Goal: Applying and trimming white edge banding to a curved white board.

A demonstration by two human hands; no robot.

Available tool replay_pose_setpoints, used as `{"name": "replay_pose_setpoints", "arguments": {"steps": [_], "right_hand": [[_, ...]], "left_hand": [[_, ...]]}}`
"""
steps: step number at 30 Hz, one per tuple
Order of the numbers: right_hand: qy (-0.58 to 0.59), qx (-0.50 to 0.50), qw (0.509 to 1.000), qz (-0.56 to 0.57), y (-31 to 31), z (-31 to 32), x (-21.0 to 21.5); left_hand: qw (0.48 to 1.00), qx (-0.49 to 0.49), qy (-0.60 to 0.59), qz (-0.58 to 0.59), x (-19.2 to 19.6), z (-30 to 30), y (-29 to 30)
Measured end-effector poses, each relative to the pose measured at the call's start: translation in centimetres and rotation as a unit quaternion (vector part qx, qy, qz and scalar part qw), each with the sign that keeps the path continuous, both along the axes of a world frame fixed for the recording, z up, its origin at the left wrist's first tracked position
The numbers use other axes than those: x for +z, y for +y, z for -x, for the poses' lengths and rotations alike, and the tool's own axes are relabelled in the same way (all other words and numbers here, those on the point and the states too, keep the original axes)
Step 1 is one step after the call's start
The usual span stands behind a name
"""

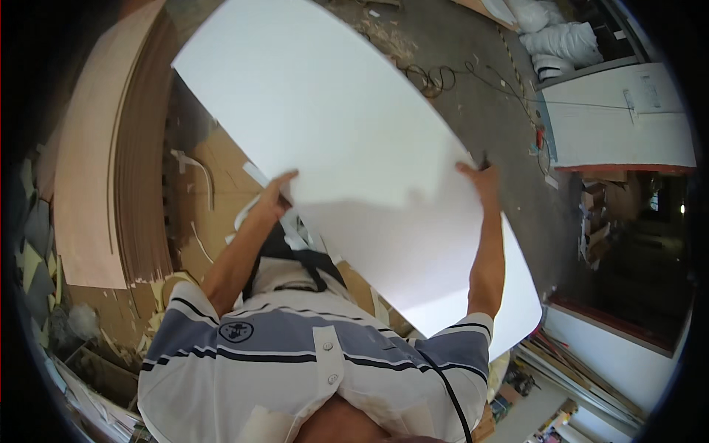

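Note:
A large white sheet or panel (pixel 354 125) stretches slantwise in front of me, from the far left to the near right. My left hand (pixel 277 196) grips its near left edge, thumb lying on the white face. On the opposite long edge, my right hand (pixel 480 181) is closed around the sheet, its thumb also on top. The fingers beneath the sheet are hidden. Shadows of my arms and body fall across the sheet's lower half.
A tall stack of thin brown boards (pixel 111 162) stands at left. Brown cardboard (pixel 214 159) with white strips (pixel 203 177) lies on the floor. A black cable (pixel 436 80) coils beyond the sheet. White wrapped bundles (pixel 565 44) sit far right; long strips (pixel 583 369) lie near right.

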State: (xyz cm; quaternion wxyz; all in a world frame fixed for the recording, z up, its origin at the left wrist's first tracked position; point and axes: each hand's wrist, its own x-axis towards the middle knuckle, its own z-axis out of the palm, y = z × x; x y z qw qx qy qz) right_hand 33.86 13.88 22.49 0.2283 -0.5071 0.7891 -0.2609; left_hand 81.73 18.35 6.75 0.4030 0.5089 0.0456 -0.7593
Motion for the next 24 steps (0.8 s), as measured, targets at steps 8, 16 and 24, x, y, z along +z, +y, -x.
{"name": "replay_pose_setpoints", "arguments": {"steps": [8, 16, 24], "right_hand": [[0.174, -0.089, 0.974, 0.116, 3.5, -7.2, 21.9], [0.302, -0.085, 0.932, 0.182, 5.1, -9.1, 22.4], [0.276, -0.132, 0.940, 0.147, 3.5, -18.9, 18.8]], "left_hand": [[0.980, -0.030, 0.094, 0.174, 8.3, 3.1, -8.9], [0.968, -0.125, 0.167, 0.140, 6.1, 3.4, -16.6], [0.958, -0.096, 0.240, 0.125, -0.8, 1.3, -15.8]]}}
